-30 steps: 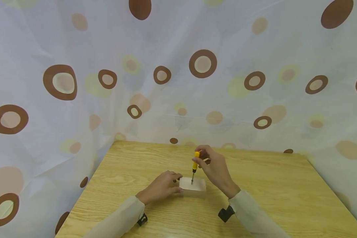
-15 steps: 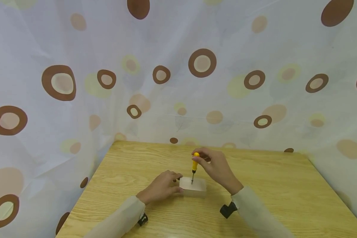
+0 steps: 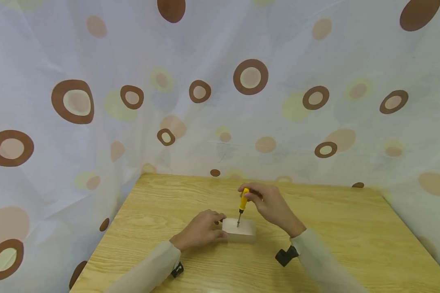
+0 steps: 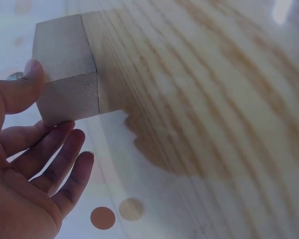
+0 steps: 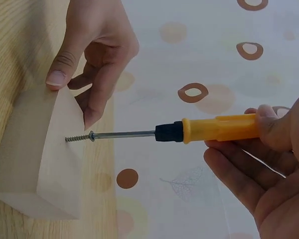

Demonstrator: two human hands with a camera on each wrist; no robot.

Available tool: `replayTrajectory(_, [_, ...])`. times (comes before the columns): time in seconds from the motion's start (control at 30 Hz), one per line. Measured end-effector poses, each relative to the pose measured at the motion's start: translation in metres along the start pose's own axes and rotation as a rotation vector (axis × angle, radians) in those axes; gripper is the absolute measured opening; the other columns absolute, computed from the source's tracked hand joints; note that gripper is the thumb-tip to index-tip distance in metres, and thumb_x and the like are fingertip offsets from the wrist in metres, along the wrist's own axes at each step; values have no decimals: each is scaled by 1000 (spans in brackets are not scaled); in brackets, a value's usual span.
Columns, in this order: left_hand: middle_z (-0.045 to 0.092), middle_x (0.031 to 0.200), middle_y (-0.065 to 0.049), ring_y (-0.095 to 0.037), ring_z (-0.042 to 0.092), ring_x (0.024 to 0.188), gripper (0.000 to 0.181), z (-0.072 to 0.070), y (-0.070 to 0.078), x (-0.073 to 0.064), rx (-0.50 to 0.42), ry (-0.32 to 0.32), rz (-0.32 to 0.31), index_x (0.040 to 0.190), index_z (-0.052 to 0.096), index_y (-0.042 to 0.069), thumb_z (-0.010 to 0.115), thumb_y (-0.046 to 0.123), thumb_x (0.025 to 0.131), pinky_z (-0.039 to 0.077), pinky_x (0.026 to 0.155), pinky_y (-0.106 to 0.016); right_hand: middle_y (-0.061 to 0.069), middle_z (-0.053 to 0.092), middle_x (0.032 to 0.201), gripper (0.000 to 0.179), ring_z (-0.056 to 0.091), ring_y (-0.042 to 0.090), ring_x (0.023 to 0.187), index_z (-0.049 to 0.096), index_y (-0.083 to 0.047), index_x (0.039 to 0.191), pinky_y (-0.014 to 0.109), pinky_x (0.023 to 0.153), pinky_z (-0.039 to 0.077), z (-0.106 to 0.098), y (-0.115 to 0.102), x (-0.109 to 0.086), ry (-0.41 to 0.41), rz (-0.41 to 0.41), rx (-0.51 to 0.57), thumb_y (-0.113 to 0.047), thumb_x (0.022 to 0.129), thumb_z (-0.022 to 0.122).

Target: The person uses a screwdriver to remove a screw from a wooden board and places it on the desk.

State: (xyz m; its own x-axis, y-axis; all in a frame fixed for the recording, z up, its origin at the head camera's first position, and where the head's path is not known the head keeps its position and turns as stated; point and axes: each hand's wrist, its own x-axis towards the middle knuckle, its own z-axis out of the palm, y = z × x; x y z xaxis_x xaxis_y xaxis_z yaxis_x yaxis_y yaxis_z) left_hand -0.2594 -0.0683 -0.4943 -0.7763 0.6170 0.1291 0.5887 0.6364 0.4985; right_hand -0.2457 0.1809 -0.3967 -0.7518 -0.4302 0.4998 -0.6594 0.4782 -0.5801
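Note:
A pale wooden block (image 3: 242, 235) lies on the table, my left hand (image 3: 199, 231) gripping its left end between thumb and fingers. In the left wrist view the thumb (image 4: 34, 74) presses one side of the block (image 4: 70, 99). A threaded screw (image 5: 78, 138) stands part-way in the block's top face. The screwdriver (image 5: 219, 128) has a yellow handle, a black collar and a thin metal shaft; its tip meets the screw head. My right hand (image 3: 273, 205) pinches the handle near its top end, and the tool leans slightly right in the head view.
The wood-grain table (image 3: 161, 199) spreads around the block on all sides. A white curtain (image 3: 220, 114) with brown and beige circles hangs behind the table and along both sides. Black wrist cameras (image 3: 287, 255) sit at both cuffs.
My right hand has turned and shifted slightly right, and the screwdriver handle leans further right than half a second ago. The left hand keeps its grip on the block.

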Motion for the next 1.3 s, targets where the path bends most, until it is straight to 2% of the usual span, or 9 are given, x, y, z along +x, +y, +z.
replayTrajectory(0.17, [71,123,-4,-15,65,101,53,-1,0,-2,-12,8,5,133,68,5,77,40,94,55,84,-29,-7,75,104,19,73,9,91,75,-21,118,31,79,60,5,4,-1,6,69,78,-23,99,71])
replayTrajectory(0.3, [71,124,-4,-16,66,101,53,-2,1,-1,-27,3,1,133,68,6,77,40,93,55,84,-29,-6,76,103,19,73,9,87,76,-19,116,31,77,60,6,5,-1,17,45,68,-23,98,73])
replayTrajectory(0.5, [72,122,-2,-14,65,101,53,-2,2,1,-1,-3,-12,133,69,6,78,40,92,54,83,-29,-3,75,110,18,73,14,98,75,-19,115,32,88,58,-3,10,0,-87,43,196,-13,99,69])
replayTrajectory(0.6, [72,121,-2,-14,65,100,52,-2,2,1,6,2,-12,132,69,7,78,40,92,54,83,-28,-5,74,111,16,72,13,99,75,-21,115,32,89,58,-3,9,0,-101,88,226,-19,100,69])
replayTrajectory(0.73, [73,120,-1,-15,65,99,52,-1,1,0,8,6,-8,131,70,7,79,40,92,54,82,-28,-7,75,104,17,73,11,90,75,-21,112,31,81,60,1,5,-3,-41,112,170,-30,98,73])
replayTrajectory(0.83, [72,121,0,-14,64,99,51,-1,1,1,19,3,-6,131,70,8,78,40,92,54,82,-29,-7,75,98,14,73,13,84,76,-19,108,31,76,60,0,6,-3,-14,86,142,-27,96,74])
replayTrajectory(1.03, [72,122,0,-13,64,100,52,0,0,1,27,4,-19,132,70,9,79,41,91,54,82,-29,-4,76,103,12,73,15,95,77,-18,107,33,86,59,-6,8,-2,-98,57,227,-13,98,70])
replayTrajectory(1.2, [71,123,0,-14,63,100,52,0,1,0,22,-4,-36,133,69,10,79,41,92,54,83,-29,-7,76,108,16,72,11,101,77,-21,114,32,88,58,0,3,-4,-69,57,155,-24,101,69])
replayTrajectory(1.3, [72,122,-1,-15,64,99,52,-1,2,0,27,2,-22,132,69,9,78,40,92,53,82,-29,-8,76,108,16,72,10,99,77,-21,115,32,85,59,-1,1,-5,-46,42,104,-22,101,68])
